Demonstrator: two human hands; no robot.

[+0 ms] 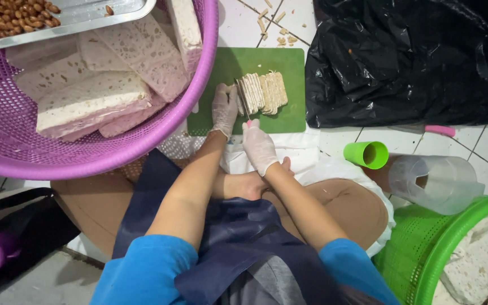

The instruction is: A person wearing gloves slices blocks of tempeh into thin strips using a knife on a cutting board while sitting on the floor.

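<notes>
A green cutting board (284,116) lies on the tiled floor in front of me. On it stands a row of thin tempeh slices (265,90), leaning to the right. My left hand (224,107), in a thin clear glove, presses on the uncut end of the tempeh at the row's left side. My right hand (258,146), also gloved, grips a knife (244,101) whose blade stands between the left hand and the slices.
A purple basket (108,158) with several whole tempeh blocks (91,101) sits at the left, a metal tray of nuts (74,20) resting on it. A black plastic bag (413,62) lies at the right. A green cup (368,154), a clear jug (436,181) and a green basket (425,248) stand nearby.
</notes>
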